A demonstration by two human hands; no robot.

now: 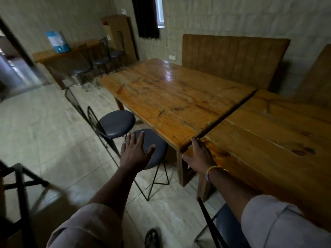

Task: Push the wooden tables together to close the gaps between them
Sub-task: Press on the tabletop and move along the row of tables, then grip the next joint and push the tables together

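Two wooden tables stand end to end: the far table (166, 90) in the middle and the near table (272, 140) at the right. A thin dark gap (231, 113) runs between them, narrow from front to back. My right hand (198, 156) rests on the front left corner of the near table, fingers along its edge beside the gap, a beaded band on the wrist. My left hand (136, 151) hovers open with spread fingers over a round dark stool (154, 149), touching nothing.
A second dark stool (116, 123) with a wire back stands left of the far table. A blue chair (225, 228) is by my right leg. A padded bench back (232, 58) lines the wall. A third table (59, 58) with chairs stands far left.
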